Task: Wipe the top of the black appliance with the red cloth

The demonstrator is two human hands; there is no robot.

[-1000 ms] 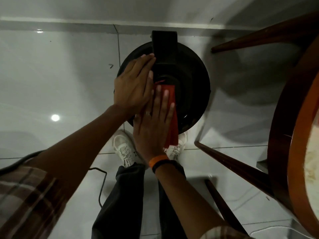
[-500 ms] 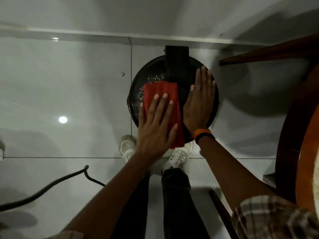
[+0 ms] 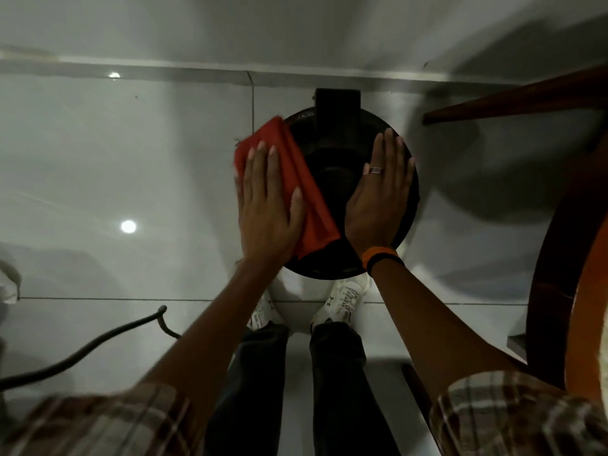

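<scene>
The black appliance (image 3: 332,153) is round, stands on the floor and has a raised black block at its far edge. The red cloth (image 3: 297,166) lies diagonally over its left part and hangs past the left rim. My left hand (image 3: 263,209) presses flat on the cloth with fingers spread. My right hand (image 3: 381,199), with a ring and an orange wristband, lies flat on the bare right side of the top. The middle of the top shows between my hands.
A round wooden table (image 3: 556,258) with dark slanting legs (image 3: 513,100) crowds the right side. A black cable (image 3: 82,353) snakes across the white tiles at lower left. My white shoes (image 3: 342,301) stand just below the appliance, and a wall runs close behind it.
The cloth passed from under my right hand to under my left. My left hand has slid it to the appliance's left rim and turned it diagonal. My right hand rests on the right side.
</scene>
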